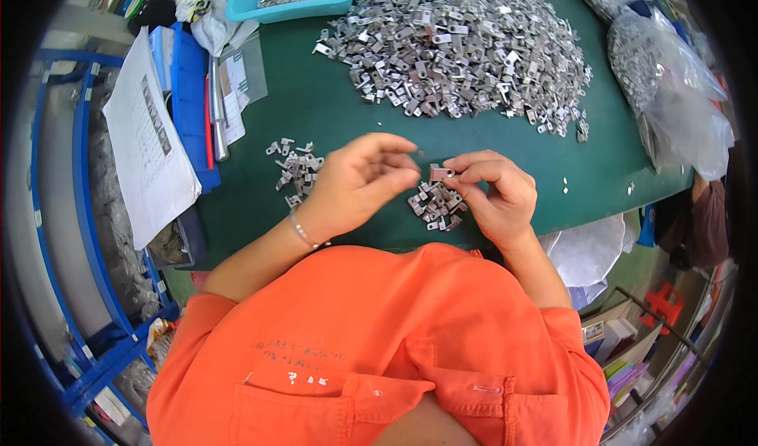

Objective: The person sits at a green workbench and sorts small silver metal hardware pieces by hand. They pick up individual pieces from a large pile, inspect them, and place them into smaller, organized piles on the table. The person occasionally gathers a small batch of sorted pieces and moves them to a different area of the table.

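My right hand [497, 197] pinches a small silver metal bracket [439, 174] with a hole in it between thumb and forefinger. Directly below that bracket lies a small heap of similar brackets [437, 207] on the green table. My left hand [369, 173] hovers to the left of the held bracket, somewhat blurred, its fingers curved and apart from the thumb. Nothing shows in its grasp. Beside the left wrist, another small group of metal brackets [294, 169] is partly hidden behind the hand and forearm.
A large pile of metal brackets [466, 47] covers the far side of the green table [316, 102]. At the far left stands a turquoise tub [304, 7] of small parts. Papers [150, 142] and a blue bin [183, 90] line the left edge; filled plastic bags [663, 90] sit at right.
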